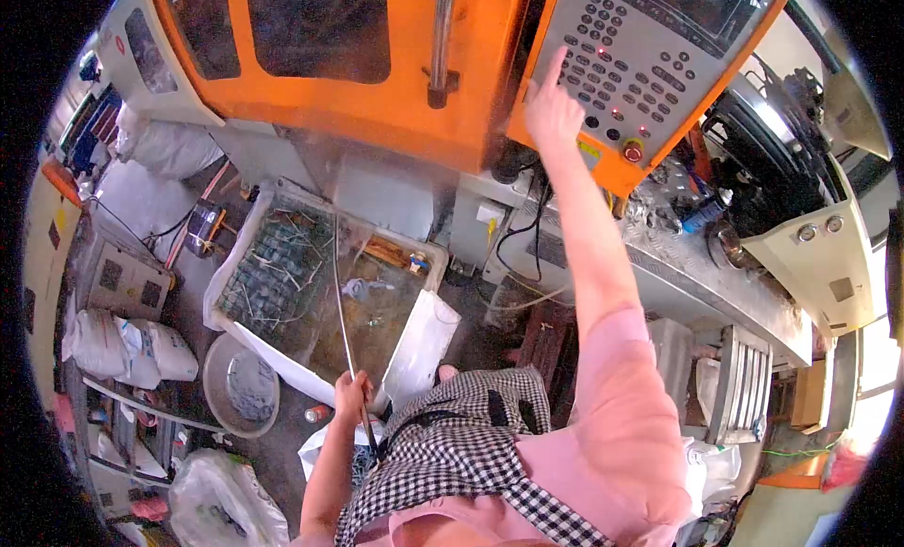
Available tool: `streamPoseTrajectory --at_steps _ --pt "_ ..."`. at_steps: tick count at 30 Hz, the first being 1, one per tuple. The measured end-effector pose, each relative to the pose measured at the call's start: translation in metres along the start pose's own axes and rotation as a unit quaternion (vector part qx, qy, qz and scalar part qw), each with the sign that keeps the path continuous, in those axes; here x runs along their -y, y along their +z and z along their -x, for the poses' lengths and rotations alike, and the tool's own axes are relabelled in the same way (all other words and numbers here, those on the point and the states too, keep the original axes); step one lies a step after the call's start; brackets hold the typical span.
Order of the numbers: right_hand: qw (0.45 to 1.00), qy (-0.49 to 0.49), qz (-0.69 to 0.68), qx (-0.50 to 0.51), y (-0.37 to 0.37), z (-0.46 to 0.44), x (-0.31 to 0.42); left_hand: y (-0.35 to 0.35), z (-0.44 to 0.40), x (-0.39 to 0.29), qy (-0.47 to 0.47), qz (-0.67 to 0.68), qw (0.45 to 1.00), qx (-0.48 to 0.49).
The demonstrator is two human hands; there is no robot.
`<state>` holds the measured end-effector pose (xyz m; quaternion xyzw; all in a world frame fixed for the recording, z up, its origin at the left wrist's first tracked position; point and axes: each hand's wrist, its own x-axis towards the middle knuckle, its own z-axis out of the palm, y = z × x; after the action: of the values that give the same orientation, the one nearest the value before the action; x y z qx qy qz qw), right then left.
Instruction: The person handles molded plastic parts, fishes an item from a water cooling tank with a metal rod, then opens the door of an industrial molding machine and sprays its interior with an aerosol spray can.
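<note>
My right hand (554, 112) reaches up to the grey control panel (603, 137) of an orange machine. Its index finger is stretched out, with the tip at a key near the panel's left edge; the other fingers look curled, and nothing is held. Low in front of my body, my left hand (353, 394) is closed around a long thin rod (340, 297). That rod slants up over a large white-rimmed tub (282, 354). Inside the tub are murky water, a dark grid-like surface and thin pale sticks. Several small red lights glow on the panel.
Beside the tub stands a round basin (213, 396). White sacks (122, 349) and a clear plastic bag (221, 500) lie at left. A red emergency stop button (633, 151) sits low on the panel. Dark cables (513, 236) hang below, and a blue spray can (706, 211) is at right.
</note>
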<state>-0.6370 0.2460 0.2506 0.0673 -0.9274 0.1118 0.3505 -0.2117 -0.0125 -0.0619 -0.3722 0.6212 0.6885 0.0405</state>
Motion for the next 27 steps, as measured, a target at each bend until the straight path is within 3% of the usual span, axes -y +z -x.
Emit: streamPoseTrajectory --at_steps 5,7,10,13,16,17,19,21,23,27 --pt "0.993 0.007 0.077 0.092 -0.002 -0.029 -0.019 0.003 0.018 0.015 -0.009 0.031 0.999 0.009" --pt "0.993 -0.016 0.098 0.059 0.006 -0.032 -0.019 0.003 0.024 0.012 -0.06 0.036 0.997 0.013" --pt "0.998 -0.01 0.052 0.045 0.009 -0.03 -0.012 -0.001 0.028 0.017 -0.064 0.026 0.998 0.002" --pt "0.994 0.06 -0.007 0.09 -0.006 -0.022 0.001 -0.007 0.037 0.015 -0.064 -0.019 0.998 -0.016" --pt "0.996 0.001 -0.08 0.05 0.001 0.015 0.012 -0.023 0.047 0.041 -0.043 -0.091 0.993 -0.062" --pt "0.979 -0.069 -0.191 0.02 0.012 0.027 0.003 -0.02 0.056 0.019 -0.015 -0.165 0.984 -0.071" --pt "0.963 -0.106 -0.234 0.077 0.025 0.073 0.017 -0.034 0.054 0.044 -0.006 -0.2 0.977 -0.076" --pt "0.937 -0.126 -0.265 0.192 0.066 0.122 0.02 -0.03 0.073 0.03 -0.073 -0.117 0.987 -0.08" --pt "0.908 -0.191 -0.271 0.256 0.106 0.185 0.022 -0.029 0.085 0.022 -0.094 -0.119 0.985 -0.081" --pt "0.802 -0.169 -0.3 0.487 0.131 0.292 0.045 -0.031 0.094 0.032 -0.161 -0.143 0.975 -0.06"
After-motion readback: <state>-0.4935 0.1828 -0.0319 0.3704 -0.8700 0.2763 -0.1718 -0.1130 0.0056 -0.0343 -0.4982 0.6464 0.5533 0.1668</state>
